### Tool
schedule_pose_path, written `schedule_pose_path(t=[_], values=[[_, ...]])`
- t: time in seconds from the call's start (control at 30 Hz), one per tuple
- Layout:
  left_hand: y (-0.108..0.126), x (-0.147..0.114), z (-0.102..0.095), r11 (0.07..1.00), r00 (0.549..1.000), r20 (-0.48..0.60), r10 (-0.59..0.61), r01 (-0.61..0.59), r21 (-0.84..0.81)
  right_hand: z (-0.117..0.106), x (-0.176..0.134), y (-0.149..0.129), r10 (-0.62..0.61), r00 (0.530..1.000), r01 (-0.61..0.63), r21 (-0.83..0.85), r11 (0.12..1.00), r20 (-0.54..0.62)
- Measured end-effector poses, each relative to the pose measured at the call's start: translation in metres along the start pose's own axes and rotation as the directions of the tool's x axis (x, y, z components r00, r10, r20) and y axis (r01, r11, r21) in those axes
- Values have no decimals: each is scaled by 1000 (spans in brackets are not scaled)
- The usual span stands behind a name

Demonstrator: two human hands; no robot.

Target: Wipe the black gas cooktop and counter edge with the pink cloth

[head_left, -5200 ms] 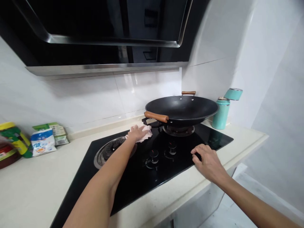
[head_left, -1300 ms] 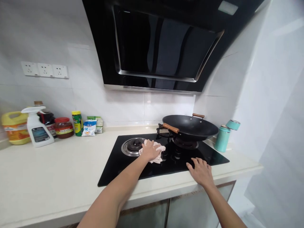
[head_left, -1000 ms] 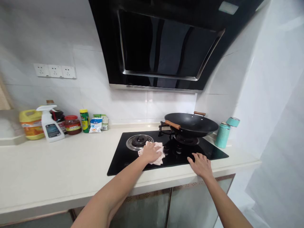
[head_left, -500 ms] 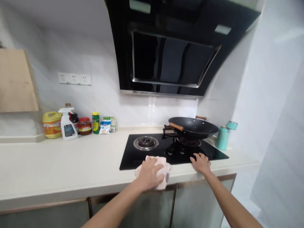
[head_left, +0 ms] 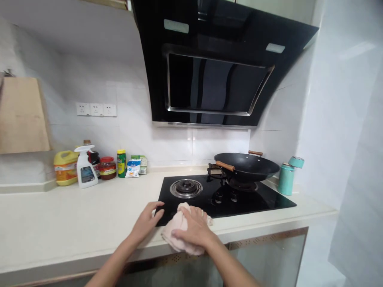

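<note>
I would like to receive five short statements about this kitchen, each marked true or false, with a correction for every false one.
1. The right hand is on the cloth. True.
2. The large pan stands over the left burner. False: the large pan stands over the right burner.
3. The left hand is holding a spoon. False: the left hand shows nothing in it and is near the front left corner of the stove.
4. The turquoise bottle has its lid open. True.
5. The jar with the red lid stands behind the large pan. False: the jar stands just right of the spray bottle.
</note>
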State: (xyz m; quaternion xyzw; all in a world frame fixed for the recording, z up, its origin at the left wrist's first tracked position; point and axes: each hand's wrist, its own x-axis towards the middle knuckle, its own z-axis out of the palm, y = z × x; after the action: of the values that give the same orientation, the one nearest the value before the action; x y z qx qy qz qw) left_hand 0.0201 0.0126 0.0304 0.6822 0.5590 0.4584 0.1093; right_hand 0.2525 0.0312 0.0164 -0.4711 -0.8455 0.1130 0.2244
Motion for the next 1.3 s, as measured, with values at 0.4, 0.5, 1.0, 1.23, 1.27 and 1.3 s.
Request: schedule_pose_path(t=[0.4, 0.5, 1.0, 1.23, 1.27, 1.3], values=[[-37, -15, -19, 954, 935, -200, -293, 301, 11, 25, 29, -42, -225, 974, 223, 98, 970, 15], [-31, -16, -24, 945, 926, -202, -318, 327, 11, 10, 22, -20, -220, 975, 217, 105, 971, 16], [-22, -19, -16, 954, 973, -58, -225, 232, 189, -95, -57, 239, 338, 912, -381, -176, 908, -232], [-28, -18, -14, 957, 982, -43, -186, 191, 218, -148, -87, 312, 631, 680, -718, -164, 677, -373], [-29, -17, -13, 958, 984, -36, -176, 180, 225, -151, -91, 318, 650, 652, -743, -158, 650, -390], [-30, -17, -13, 956, 986, -30, -166, 168, 239, -152, -94, 321, 662, 632, -760, -155, 631, -403]])
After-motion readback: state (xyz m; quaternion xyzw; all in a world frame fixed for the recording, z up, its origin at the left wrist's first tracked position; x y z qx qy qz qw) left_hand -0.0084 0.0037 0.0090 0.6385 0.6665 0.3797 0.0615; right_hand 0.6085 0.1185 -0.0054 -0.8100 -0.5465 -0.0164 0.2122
